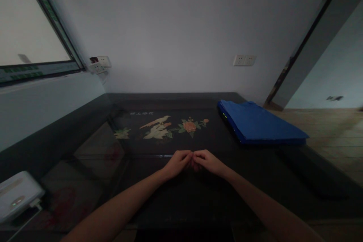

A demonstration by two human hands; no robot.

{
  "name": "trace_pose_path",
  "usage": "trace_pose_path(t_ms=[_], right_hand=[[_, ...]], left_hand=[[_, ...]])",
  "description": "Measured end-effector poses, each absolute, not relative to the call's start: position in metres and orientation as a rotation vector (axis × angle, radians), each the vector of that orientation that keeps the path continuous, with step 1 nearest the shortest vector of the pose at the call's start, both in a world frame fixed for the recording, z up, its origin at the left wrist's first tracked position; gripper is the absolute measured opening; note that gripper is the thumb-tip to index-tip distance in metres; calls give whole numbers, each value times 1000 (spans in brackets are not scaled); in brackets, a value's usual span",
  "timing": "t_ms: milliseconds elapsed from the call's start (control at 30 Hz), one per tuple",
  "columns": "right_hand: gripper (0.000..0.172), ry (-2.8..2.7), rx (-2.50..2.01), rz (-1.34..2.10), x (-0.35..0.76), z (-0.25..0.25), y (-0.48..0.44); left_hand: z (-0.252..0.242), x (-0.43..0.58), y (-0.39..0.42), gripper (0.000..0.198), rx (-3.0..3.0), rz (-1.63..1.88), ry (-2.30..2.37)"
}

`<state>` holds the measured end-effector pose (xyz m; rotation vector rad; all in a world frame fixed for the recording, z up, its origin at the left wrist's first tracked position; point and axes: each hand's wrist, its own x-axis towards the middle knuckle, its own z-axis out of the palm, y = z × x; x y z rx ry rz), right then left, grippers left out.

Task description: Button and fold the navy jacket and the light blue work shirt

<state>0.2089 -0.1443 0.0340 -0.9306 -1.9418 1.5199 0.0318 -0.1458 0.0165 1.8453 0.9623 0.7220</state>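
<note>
My left hand [179, 162] and my right hand [207, 160] rest together over the near middle of a dark, glossy table [181, 193]. Their fingers are curled and pressed together, fingertips touching at the centre. Nothing shows between them, though the inner sides of the fingers are hidden. Just beyond the hands, the tabletop carries a picture of pale birds [157, 130] and an orange flower [189, 126]. A folded blue cloth [261, 121] lies to the right, farther back than my right hand and apart from it.
A white device [19, 194] with a cable sits at the left edge. Behind the table, the wall [176, 38] has sockets [244, 60] at right and more sockets [98, 66] at left. A dark flat object [313, 174] lies at the right. A window is at upper left.
</note>
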Motion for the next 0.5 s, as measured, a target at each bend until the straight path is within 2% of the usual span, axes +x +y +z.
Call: trace_pose_path(t_ms=[200,333,500], right_hand=[[25,-2047,-1169,1610,276,59,-184],[29,-1748,-1518,1253,408,61,-223],[53,-1603,-1877,466,571,47,-247]], left_hand=[[18,32,-147,47,1864,719,1000],[19,34,-147,48,1885,710,981],[21,36,-147,49,1896,700,994]])
